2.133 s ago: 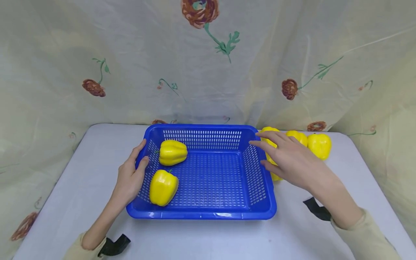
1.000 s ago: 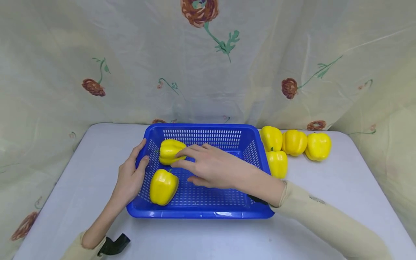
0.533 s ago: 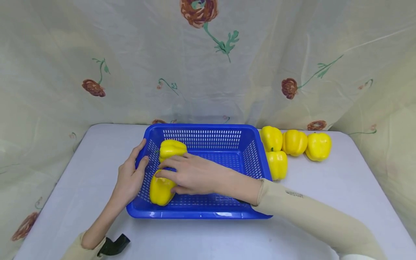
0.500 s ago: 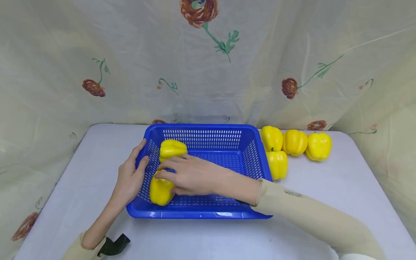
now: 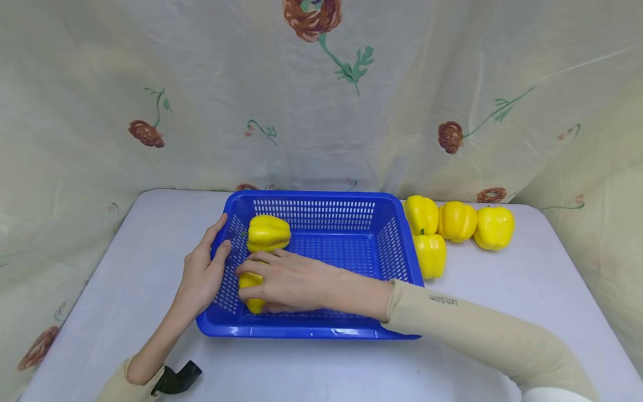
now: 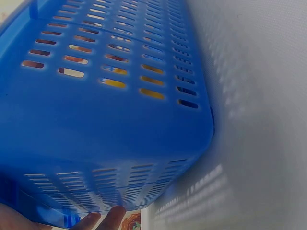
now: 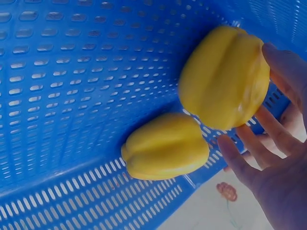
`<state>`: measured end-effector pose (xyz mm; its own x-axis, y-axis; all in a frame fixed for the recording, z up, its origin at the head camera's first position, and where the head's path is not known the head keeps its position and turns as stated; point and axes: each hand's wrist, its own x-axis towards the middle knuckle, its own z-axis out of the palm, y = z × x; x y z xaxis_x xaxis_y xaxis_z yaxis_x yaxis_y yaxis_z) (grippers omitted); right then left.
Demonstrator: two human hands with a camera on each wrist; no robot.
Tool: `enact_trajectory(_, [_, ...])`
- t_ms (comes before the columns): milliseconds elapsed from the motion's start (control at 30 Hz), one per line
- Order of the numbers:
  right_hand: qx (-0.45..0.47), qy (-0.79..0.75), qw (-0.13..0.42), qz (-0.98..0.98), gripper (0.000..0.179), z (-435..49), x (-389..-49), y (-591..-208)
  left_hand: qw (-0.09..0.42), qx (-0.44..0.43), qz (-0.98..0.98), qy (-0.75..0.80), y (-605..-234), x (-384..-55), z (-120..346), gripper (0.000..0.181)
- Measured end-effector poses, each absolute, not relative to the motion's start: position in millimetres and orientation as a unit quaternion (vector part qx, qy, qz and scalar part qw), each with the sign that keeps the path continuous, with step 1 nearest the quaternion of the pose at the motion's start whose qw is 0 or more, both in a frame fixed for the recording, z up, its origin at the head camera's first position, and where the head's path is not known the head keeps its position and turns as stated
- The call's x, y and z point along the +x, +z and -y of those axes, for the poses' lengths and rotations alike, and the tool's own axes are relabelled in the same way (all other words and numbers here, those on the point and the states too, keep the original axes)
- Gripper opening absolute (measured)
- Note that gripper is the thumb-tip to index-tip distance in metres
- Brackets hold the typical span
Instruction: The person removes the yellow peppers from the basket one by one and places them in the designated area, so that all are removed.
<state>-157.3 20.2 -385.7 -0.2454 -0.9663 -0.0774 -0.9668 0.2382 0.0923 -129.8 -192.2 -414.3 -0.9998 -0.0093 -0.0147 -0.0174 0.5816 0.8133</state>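
Note:
A blue perforated plastic basket (image 5: 308, 333) stands on the table with two yellow bell peppers in its left part. My left hand (image 5: 203, 271) grips the basket's left rim, thumb over the inside and fingers outside. Reaching in from the right, my right hand (image 5: 288, 282) holds the nearer bell pepper (image 5: 255, 305), its fingers bent over the top and hiding much of it. In the right wrist view the thumb and fingers lie on opposite sides of this pepper (image 7: 223, 79). The other bell pepper (image 5: 268, 232) lies on its side just behind, with its stem to the left.
Right of the basket, several more yellow bell peppers (image 5: 457, 221) lie close together on the white-covered table (image 5: 502, 301). One pepper (image 5: 430, 257) sits right at the basket's right wall. A flowered curtain (image 5: 321, 139) hangs behind the table.
My right hand has come from above the basket's right rim to the left inside and taken hold of the nearer bell pepper, which has shifted slightly right. The left hand stays on the rim.

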Motion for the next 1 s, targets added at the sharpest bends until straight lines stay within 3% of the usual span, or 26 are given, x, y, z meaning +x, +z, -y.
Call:
enact_trajectory(133, [-0.611, 0.052, -0.002, -0.790, 0.054, -18.9, -157.2, -388.2, 0.003, -0.006, -0.889, 0.459, -414.6, -130.2, 191.7, 0.058])
enact_trajectory(367, [-0.608, 0.060, -0.004, -0.792, 0.050, -19.4, -156.5, -390.9, 0.005, -0.008, -0.889, 0.458, -414.2, -130.3, 192.0, 0.059])
enact_trajectory(567, [-0.591, 0.046, 0.027, -0.805, 0.061, -19.8, -158.1, -394.8, 0.005, -0.008, -0.889, 0.458, -414.1, -130.3, 191.8, 0.059])
enact_trajectory(1000, [-0.593, 0.066, 0.016, -0.802, 0.069, -22.3, -159.2, -392.6, 0.001, -0.008, -0.890, 0.455, -413.6, -130.3, 191.7, 0.059])
